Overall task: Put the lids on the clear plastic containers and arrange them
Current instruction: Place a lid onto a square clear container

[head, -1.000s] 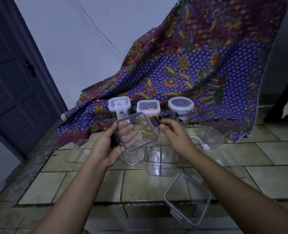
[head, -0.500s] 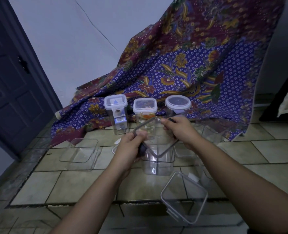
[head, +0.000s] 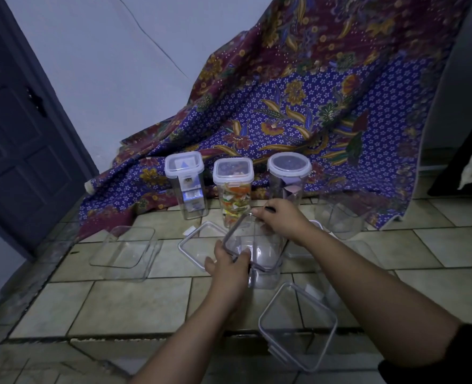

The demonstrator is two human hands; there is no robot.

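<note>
A clear square lid (head: 257,248) lies on top of a clear square container (head: 265,275) on the tiled floor. My left hand (head: 228,268) grips the lid's near-left corner, thumb on top. My right hand (head: 282,221) holds its far edge. Behind stand three lidded containers in a row: a square one (head: 186,184) at the left, a square one with colourful pieces (head: 234,194) in the middle, a round one (head: 289,177) at the right.
Loose clear lids lie on the floor at the left (head: 125,250), just left of my hands (head: 199,245) and in front (head: 297,328). An open clear container (head: 340,217) stands at the right. A patterned cloth (head: 312,106) drapes behind; a dark door (head: 16,128) is left.
Both hands have lowered the lid from chest height down and away onto the open container. The view has tipped downward with them.
</note>
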